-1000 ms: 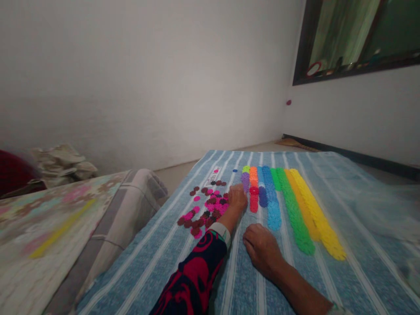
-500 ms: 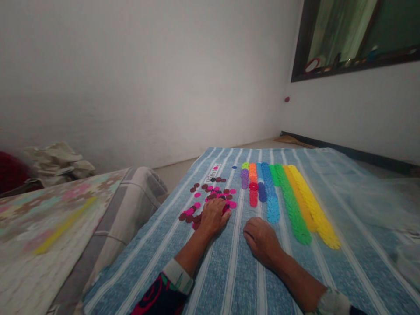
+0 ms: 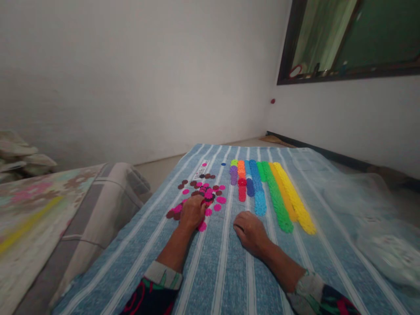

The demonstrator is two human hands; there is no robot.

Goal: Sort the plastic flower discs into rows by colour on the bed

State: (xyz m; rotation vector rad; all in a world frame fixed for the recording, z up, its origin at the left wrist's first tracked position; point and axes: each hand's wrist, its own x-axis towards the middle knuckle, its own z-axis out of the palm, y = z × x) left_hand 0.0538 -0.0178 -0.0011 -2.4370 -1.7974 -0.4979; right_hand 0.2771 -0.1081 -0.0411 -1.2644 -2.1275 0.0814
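My left hand rests on a loose pile of small scalloped discs, with its fingers curled down among them; its fingertips are hidden. Pink discs and brown discs lie scattered around it, some overlapping. My right hand lies on the striped cloth in a loose fist, and what is inside it, if anything, cannot be seen. Beyond it are overlapping rows of discs: a red row, a purple row, a light blue row, a green row and a yellow row.
A blue-and-white striped cloth covers the table. Clear plastic bags lie on the right side. A single blue disc sits near the far edge. To the left is a surface with a floral cover.
My left hand has drawn its fingers in over the pile, and pink discs now lie loose to its right and nearer me. My right hand stays curled on the cloth. The view has turned slightly right.
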